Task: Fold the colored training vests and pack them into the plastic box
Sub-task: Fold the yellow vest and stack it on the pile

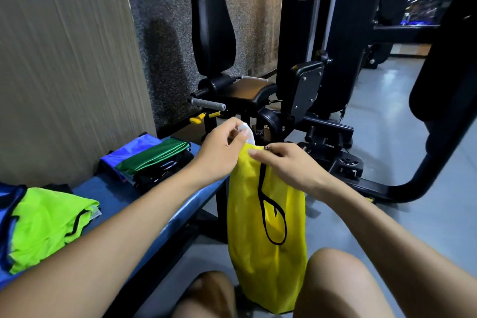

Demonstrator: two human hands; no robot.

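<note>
The yellow vest [265, 240] is held up in the air in front of the person's knees, just beside the blue desk [124, 199], and hangs down long and narrow, apparently already doubled lengthwise. For a neat fold, the top edge should be kept level and taut between the two grips, and the black-trimmed armhole loops should be lined up before the cloth is halved again.

The fabric is seen to be thin, glossy and limp, with black piping [273, 217]. Its top left corner is pinched by the left hand [222, 152], together with a small white tag [246, 131]; the top edge is pinched by the right hand [289, 165]. No plastic box is visible.
</note>
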